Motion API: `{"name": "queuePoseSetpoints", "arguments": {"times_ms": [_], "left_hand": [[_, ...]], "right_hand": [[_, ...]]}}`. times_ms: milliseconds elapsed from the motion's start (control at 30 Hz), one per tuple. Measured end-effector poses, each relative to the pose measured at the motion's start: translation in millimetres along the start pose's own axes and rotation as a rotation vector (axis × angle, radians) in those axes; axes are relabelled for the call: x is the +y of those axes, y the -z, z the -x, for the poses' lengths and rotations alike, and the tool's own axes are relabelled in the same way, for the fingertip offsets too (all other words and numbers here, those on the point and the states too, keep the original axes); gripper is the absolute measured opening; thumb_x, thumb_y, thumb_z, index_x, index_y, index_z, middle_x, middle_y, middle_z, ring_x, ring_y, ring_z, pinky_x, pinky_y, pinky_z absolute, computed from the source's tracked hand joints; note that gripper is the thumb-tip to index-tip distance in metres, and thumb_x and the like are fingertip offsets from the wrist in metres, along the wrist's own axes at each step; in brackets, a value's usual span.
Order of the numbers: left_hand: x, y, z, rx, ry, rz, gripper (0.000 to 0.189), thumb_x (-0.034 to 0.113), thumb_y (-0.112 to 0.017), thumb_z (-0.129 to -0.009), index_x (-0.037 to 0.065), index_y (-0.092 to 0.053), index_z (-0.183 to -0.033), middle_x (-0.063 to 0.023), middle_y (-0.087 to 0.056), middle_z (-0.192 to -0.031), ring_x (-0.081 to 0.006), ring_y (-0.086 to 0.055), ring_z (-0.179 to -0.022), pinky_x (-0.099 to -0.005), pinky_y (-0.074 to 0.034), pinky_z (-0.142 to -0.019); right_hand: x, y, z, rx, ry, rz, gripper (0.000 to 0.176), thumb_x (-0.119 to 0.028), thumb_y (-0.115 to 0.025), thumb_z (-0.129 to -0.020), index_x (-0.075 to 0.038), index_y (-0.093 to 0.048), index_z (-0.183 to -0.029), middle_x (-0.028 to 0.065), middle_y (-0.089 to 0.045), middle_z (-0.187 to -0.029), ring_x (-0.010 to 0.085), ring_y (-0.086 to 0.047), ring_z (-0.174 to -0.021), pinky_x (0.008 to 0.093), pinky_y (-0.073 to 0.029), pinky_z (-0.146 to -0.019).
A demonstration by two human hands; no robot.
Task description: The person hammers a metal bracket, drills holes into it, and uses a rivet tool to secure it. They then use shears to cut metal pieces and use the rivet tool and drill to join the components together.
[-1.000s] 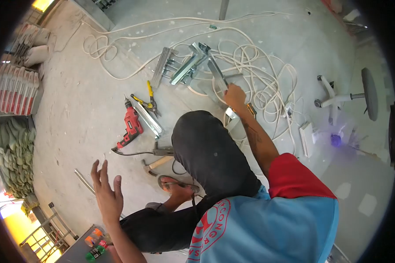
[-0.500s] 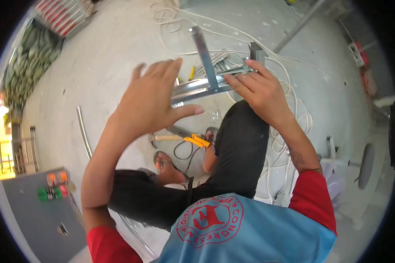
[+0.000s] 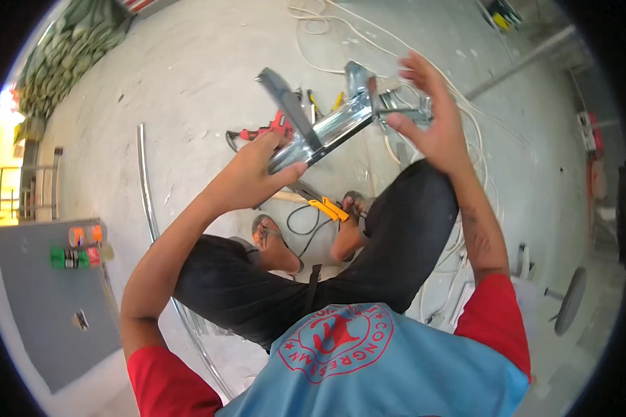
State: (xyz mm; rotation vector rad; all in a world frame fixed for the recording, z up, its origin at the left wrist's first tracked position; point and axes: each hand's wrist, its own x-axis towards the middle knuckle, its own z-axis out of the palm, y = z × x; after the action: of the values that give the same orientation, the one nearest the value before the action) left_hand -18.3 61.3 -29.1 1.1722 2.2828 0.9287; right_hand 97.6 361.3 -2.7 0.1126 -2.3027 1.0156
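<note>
My left hand [image 3: 254, 174] grips the near left end of a shiny metal channel [image 3: 344, 124], thumb below and fingers over the top. The channel tilts up to the right above my feet, with a bent metal tab [image 3: 285, 101] standing from its left part and another tab [image 3: 359, 76] at its right end. Beyond that right end, my right hand [image 3: 438, 128] is open, fingers spread and blurred, thumb close to the metal. Below the channel, snips with yellow-orange handles [image 3: 329, 208] lie on the floor by my feet.
A red and black corded power tool [image 3: 279, 125] lies behind the channel, near yellow-handled tools [image 3: 338, 101]. White cable [image 3: 480, 146] loops across the floor at right. A long metal strip [image 3: 145, 181] lies at left, beside a grey board [image 3: 35, 292] with a green bottle [image 3: 69, 258].
My left hand has closed on the channel's left end. My right hand has let go and moved up and right. The channel now tilts up to the right, and the view has shifted.
</note>
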Motion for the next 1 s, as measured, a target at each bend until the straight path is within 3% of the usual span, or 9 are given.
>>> {"name": "queuePoseSetpoints", "arguments": {"times_ms": [33,100,200,300,433,500,667,867,1000], "left_hand": [[0,-2,-2,-0.032,-0.007,0.015,0.047,0.031,-0.072,-0.090,-0.003,-0.059,-0.121,-0.0203,-0.064,-0.109,-0.0289,-0.064,-0.098,-0.0379,-0.051,-0.087],[12,3,-8,-0.123,-0.074,0.047,0.045,0.030,-0.071,-0.091,-0.003,-0.060,-0.120,-0.0194,-0.065,-0.108,-0.0299,-0.064,-0.097,-0.0390,-0.051,-0.086],[23,15,-10,-0.231,-0.054,0.160,0.042,0.018,-0.069,-0.093,0.001,-0.057,-0.129,-0.0165,-0.063,-0.119,-0.0294,-0.062,-0.106,-0.0406,-0.048,-0.092],[-1,53,5,0.036,-0.061,-0.014,0.053,0.009,-0.052,-0.098,0.001,-0.040,-0.148,-0.0142,-0.047,-0.148,-0.0263,-0.051,-0.127,-0.0400,-0.036,-0.111],[-45,106,52,0.373,0.350,0.044,0.067,0.055,-0.034,-0.106,0.007,-0.041,-0.151,-0.0158,-0.051,-0.143,-0.0273,-0.056,-0.123,-0.0421,-0.037,-0.111],[-69,108,80,0.441,0.535,0.003,0.063,0.052,-0.036,-0.107,0.006,-0.044,-0.149,-0.0165,-0.053,-0.138,-0.0249,-0.060,-0.115,-0.0407,-0.041,-0.105],[-114,85,123,0.328,0.755,-0.170,0.060,0.049,-0.040,-0.107,0.004,-0.048,-0.145,-0.0178,-0.057,-0.134,-0.0247,-0.063,-0.108,-0.0403,-0.046,-0.098],[-112,78,153,0.386,0.659,-0.077,0.051,0.040,-0.046,-0.107,-0.001,-0.056,-0.136,-0.0187,-0.062,-0.126,-0.0233,-0.065,-0.102,-0.0346,-0.052,-0.089],[-80,66,140,0.574,0.785,0.111,0.054,0.042,-0.047,-0.107,-0.004,-0.057,-0.134,-0.0180,-0.066,-0.116,-0.0234,-0.067,-0.098,-0.0349,-0.053,-0.089]], "right_hand": [[10,3,-4,0.024,-0.030,0.025,0.075,-0.017,-0.084,-0.078,-0.007,-0.049,-0.144,0.0159,-0.059,-0.134,0.0289,-0.060,-0.119,0.0411,-0.048,-0.102],[36,15,-7,-0.591,-0.432,-0.616,0.082,-0.017,-0.083,-0.081,-0.004,-0.040,-0.149,0.0140,-0.062,-0.130,0.0228,-0.062,-0.115,0.0377,-0.050,-0.099],[49,12,-4,-0.608,-0.384,-0.635,0.046,-0.023,-0.078,-0.088,0.000,-0.064,-0.125,0.0087,-0.070,-0.113,0.0164,-0.065,-0.103,0.0289,-0.051,-0.092],[86,48,17,-0.518,-0.546,-0.661,0.043,-0.025,-0.077,-0.089,0.001,-0.065,-0.120,0.0099,-0.070,-0.115,0.0180,-0.065,-0.104,0.0294,-0.052,-0.089],[219,77,128,0.518,-0.837,-1.111,0.046,-0.029,-0.067,-0.096,0.006,-0.056,-0.125,0.0137,-0.066,-0.114,0.0270,-0.064,-0.111,0.0396,-0.057,-0.094],[266,76,183,1.052,-1.129,-1.087,0.040,-0.029,-0.064,-0.098,0.003,-0.056,-0.119,0.0121,-0.064,-0.105,0.0288,-0.065,-0.106,0.0460,-0.057,-0.097],[372,50,309,1.326,-1.284,-0.948,0.028,-0.033,-0.060,-0.100,-0.005,-0.057,-0.100,0.0086,-0.060,-0.091,0.0302,-0.063,-0.092,0.0537,-0.056,-0.090],[382,28,328,1.257,-1.526,-1.216,0.080,-0.053,-0.061,-0.096,0.009,-0.034,-0.140,0.0322,-0.043,-0.139,0.0429,-0.046,-0.130,0.0558,-0.041,-0.110],[338,-35,352,0.541,-1.272,-0.730,0.072,-0.052,-0.063,-0.095,0.001,-0.045,-0.140,0.0188,-0.059,-0.128,0.0307,-0.062,-0.111,0.0440,-0.052,-0.093]]}}
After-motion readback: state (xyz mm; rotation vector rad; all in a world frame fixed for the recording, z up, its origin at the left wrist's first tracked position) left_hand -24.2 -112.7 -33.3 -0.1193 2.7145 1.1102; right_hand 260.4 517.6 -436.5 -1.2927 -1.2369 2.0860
